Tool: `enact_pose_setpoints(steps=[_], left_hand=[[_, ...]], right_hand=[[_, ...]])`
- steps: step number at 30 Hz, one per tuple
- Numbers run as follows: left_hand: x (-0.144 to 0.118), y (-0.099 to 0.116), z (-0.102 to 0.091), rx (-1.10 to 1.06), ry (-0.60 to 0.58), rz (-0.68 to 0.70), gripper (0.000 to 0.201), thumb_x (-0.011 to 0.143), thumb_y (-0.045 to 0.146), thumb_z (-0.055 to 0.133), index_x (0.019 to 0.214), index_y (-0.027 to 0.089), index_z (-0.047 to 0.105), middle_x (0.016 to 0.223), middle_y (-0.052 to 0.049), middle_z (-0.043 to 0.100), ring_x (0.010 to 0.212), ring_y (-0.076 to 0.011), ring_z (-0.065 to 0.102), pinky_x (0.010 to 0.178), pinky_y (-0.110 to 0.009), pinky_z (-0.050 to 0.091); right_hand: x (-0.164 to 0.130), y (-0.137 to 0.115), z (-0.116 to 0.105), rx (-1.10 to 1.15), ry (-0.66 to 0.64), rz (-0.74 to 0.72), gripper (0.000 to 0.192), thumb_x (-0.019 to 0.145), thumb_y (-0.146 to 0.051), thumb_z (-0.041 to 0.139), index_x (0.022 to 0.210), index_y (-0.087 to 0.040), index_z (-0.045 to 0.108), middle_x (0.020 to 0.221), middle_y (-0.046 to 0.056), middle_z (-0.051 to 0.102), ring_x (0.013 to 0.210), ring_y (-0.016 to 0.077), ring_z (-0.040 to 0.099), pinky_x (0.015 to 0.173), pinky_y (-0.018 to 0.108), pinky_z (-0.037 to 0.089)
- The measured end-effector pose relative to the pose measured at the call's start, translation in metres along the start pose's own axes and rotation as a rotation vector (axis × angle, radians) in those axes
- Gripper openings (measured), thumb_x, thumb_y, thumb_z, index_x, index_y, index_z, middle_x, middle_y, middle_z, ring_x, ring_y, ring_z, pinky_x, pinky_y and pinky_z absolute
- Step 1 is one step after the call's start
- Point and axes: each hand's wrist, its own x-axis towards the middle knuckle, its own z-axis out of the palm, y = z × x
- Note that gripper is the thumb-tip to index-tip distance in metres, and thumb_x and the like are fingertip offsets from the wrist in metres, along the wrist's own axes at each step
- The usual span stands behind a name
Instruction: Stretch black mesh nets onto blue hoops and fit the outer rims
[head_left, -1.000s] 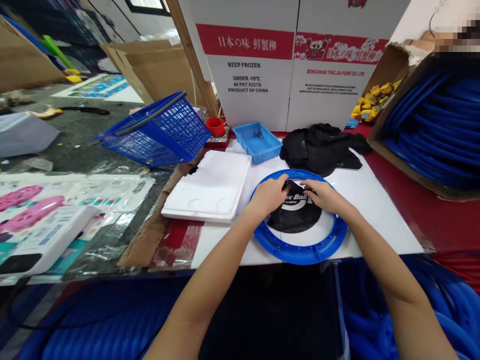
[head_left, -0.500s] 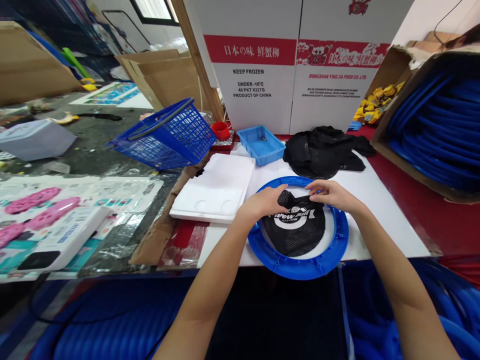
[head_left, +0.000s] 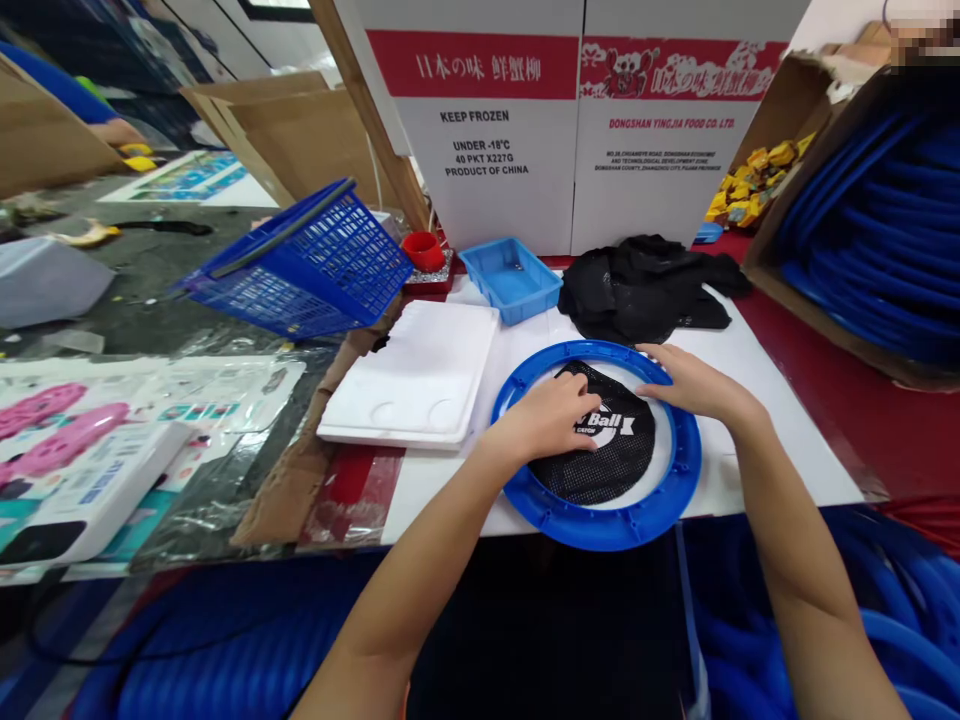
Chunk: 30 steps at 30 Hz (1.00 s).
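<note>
Head view: my left hand [head_left: 546, 418] lies flat, fingers spread, pressing on the black net [head_left: 607, 450] inside the blue ring [head_left: 600, 525]. My right hand [head_left: 694, 385] rests with loose, open fingers on the ring's far right rim, gripping nothing. The ring sits on the white board [head_left: 757, 420] at the near table edge. Just behind it lies a pile of black nets [head_left: 645, 285]; a blue tray [head_left: 511, 280] and a foam slab [head_left: 416, 375] are to the left.
</note>
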Motion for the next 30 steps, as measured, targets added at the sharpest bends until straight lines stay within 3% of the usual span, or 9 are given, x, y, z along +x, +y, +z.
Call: enact_pose_setpoints(steps=[2,5,10,14,18,21,25,30], left_hand=[[0.0,0.001,0.008,-0.067,-0.028,0.014,0.067,0.092,0.057,0.082,0.146,0.02,0.065,0.151,-0.018,0.058,0.142,-0.0375,0.055,0.117,-0.047,0.047],[0.0,0.002,0.017,-0.132,-0.08,0.021,0.086,0.092,0.06,0.081,0.163,0.022,0.051,0.177,-0.02,0.034,0.165,-0.0393,0.032,0.133,-0.05,0.031],[0.001,0.003,0.021,-0.18,-0.2,-0.041,0.101,0.093,0.071,0.074,0.172,0.021,0.036,0.185,-0.019,0.013,0.172,-0.0415,0.012,0.138,-0.054,0.019],[0.002,0.002,0.02,-0.157,-0.167,-0.095,0.11,0.086,0.082,0.073,0.172,0.024,0.038,0.186,-0.017,0.012,0.172,-0.0449,0.009,0.139,-0.058,0.014],[0.001,0.001,0.019,-0.151,-0.115,-0.102,0.111,0.083,0.083,0.074,0.171,0.026,0.039,0.186,-0.016,0.015,0.171,-0.0446,0.013,0.139,-0.06,0.013],[-0.002,0.001,0.017,-0.157,-0.141,-0.096,0.108,0.082,0.077,0.079,0.17,0.027,0.041,0.186,-0.015,0.015,0.172,-0.0425,0.012,0.139,-0.058,0.013],[-0.006,0.003,0.016,-0.209,-0.245,-0.067,0.114,0.082,0.071,0.083,0.174,0.024,0.033,0.186,-0.016,0.008,0.173,-0.0399,0.005,0.138,-0.056,0.016],[-0.007,0.01,0.018,-0.196,-0.277,-0.164,0.124,0.077,0.076,0.083,0.176,0.027,0.025,0.186,-0.016,0.0,0.171,-0.0489,-0.003,0.134,-0.071,0.011]], right_hand=[[0.0,0.006,0.001,0.001,-0.079,0.008,0.063,0.095,-0.04,0.075,0.155,-0.029,0.06,0.148,0.014,0.069,0.134,0.0408,0.067,0.113,0.06,0.057],[0.005,0.008,0.011,-0.009,-0.044,-0.042,0.053,0.098,-0.033,0.067,0.151,-0.025,0.063,0.147,0.015,0.069,0.135,0.0398,0.066,0.118,0.06,0.054],[0.017,-0.004,0.03,0.044,0.016,-0.134,0.046,0.104,-0.029,0.056,0.148,-0.025,0.065,0.147,0.015,0.068,0.138,0.0373,0.064,0.12,0.061,0.052],[0.016,-0.015,0.027,0.089,0.033,-0.142,0.038,0.106,-0.03,0.055,0.142,-0.025,0.067,0.158,0.016,0.059,0.147,0.0354,0.058,0.123,0.061,0.049],[0.012,-0.021,0.019,0.091,-0.047,-0.234,0.018,0.101,-0.039,0.07,0.107,-0.024,0.077,0.173,0.013,0.043,0.163,0.0408,0.038,0.13,0.067,0.038],[0.012,-0.02,0.021,0.054,-0.092,-0.28,0.017,0.095,-0.041,0.079,0.093,-0.023,0.076,0.175,0.01,0.041,0.165,0.0436,0.031,0.131,0.071,0.034],[0.014,-0.019,0.027,-0.002,-0.011,-0.283,0.011,0.1,-0.026,0.067,0.097,-0.022,0.076,0.17,0.014,0.048,0.162,0.0419,0.037,0.128,0.071,0.038],[0.015,-0.023,0.027,-0.073,0.119,-0.241,0.038,0.095,-0.003,0.05,0.111,-0.022,0.079,0.165,0.014,0.055,0.156,0.0402,0.045,0.125,0.072,0.042]])
